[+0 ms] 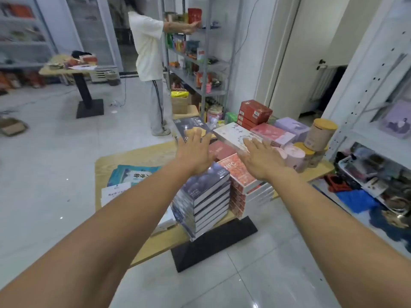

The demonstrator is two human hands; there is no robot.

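Both my arms stretch forward over a wooden table piled with boxed goods. My left hand is flat with straight fingers, hovering above a dark box at the far side. My right hand is also flat, its fingertips over a long white box. Neither hand holds anything. Below my wrists stand a stack of dark blue-purple boxes and a stack of orange boxes.
Red boxes, a lilac box, and round tins crowd the table's right side. Teal packets lie at its left. A person in a white shirt reaches into a metal shelf. Clutter covers the floor at right.
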